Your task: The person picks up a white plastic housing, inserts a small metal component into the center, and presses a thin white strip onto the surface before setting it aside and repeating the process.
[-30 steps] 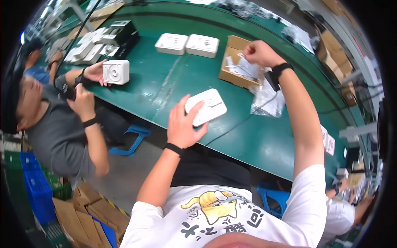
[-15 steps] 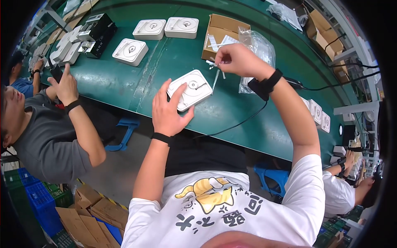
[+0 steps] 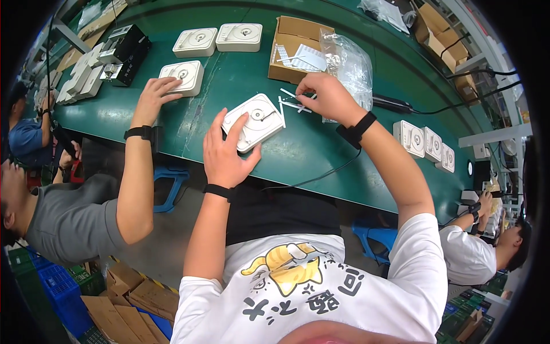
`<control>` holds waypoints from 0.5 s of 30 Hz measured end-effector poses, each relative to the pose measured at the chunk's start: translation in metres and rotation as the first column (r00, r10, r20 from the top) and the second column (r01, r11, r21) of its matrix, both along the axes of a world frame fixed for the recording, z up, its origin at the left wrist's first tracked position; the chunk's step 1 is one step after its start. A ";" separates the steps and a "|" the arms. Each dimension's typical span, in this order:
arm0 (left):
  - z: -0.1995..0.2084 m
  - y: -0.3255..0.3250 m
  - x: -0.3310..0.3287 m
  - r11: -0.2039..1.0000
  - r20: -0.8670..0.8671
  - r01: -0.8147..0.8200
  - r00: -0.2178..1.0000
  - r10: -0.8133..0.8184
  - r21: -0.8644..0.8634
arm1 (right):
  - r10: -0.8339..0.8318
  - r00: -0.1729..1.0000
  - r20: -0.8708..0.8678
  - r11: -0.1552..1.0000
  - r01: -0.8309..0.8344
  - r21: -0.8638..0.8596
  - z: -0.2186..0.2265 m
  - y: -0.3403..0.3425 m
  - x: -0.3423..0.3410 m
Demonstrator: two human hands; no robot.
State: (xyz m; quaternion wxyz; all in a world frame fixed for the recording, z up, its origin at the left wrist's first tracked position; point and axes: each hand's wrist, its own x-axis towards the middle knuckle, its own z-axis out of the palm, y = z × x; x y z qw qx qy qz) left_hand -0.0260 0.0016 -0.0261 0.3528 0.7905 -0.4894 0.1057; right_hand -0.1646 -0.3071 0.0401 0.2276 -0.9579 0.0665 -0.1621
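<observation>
Left hand [image 3: 229, 152] clasps the white square device [image 3: 260, 121] at the bench's [image 3: 321, 157] near side, probably for steadiness; apart, the right hand [image 3: 329, 98] curls (grip unclear) beside thin white strips [image 3: 282, 110].

The view comes from a wide fisheye camera worn on the person's head, the left of a side-by-side pair. It faces steeply down, close enough that the shirt [image 3: 303, 286] fills the lower middle, with the left hand [image 3: 226, 152] and right hand [image 3: 329, 98] near the centre. The table [image 3: 235, 80] curves across above, and co-workers [image 3: 80, 223] [image 3: 470, 258] show toward both side rims.
</observation>
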 end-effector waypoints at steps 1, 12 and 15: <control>0.000 0.000 -0.001 1.000 -0.006 -0.001 1.000 0.001 -0.001 | -0.032 0.999 -0.011 0.995 0.033 0.094 -0.001 0.004 -0.003; 0.040 -0.008 -0.015 0.996 -0.224 -0.056 0.974 0.038 -0.074 | -0.096 0.995 -0.031 0.722 0.091 0.686 -0.015 0.074 -0.020; 0.047 -0.023 -0.005 0.988 -0.047 0.123 0.991 -0.128 -0.096 | -0.089 0.996 0.003 0.731 0.063 0.680 -0.021 0.076 -0.025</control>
